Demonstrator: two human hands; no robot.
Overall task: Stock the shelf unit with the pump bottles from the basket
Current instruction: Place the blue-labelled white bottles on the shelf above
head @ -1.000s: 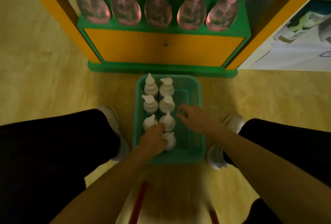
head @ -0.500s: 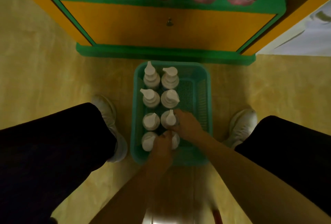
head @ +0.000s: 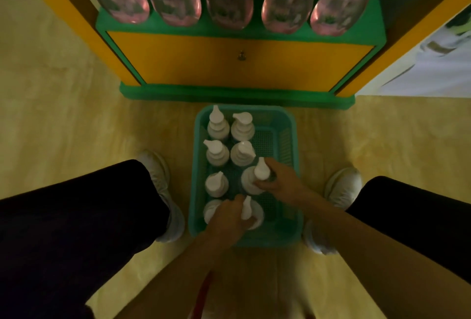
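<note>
Since half a second earlier, both hands went from just touching the pump tops to properly wrapping around 2 bottles, and the right one looked tipped and partly lifted out of its row. Left hand [head: 230, 219] was curled round the neck of the white pump bottle nearest the body [head: 251, 213], right hand [head: 276, 183] was clamped on the next white bottle [head: 256, 178] just ahead of it. So the hands sat close together, 1 bottle each.

Beyond the fingertips, 4 more white bottles [head: 229, 140] stood in 2 pairs, and 2 more [head: 216, 184] sat just left of the gripped ones, all inside the teal basket [head: 288, 145] on the floor. Further ahead of the hands was the shelf unit [head: 239, 63], with 5 pink pump bottles [head: 229, 5] already lined up on its green ledge.

What could've gone wrong, I reckon: grabbing by the pump heads means a top might slip or depress, and lifting 2 at once in a tight pack could've knocked over neighbours. That pink row was crowded too, so a careless placement might've toppled 1.
</note>
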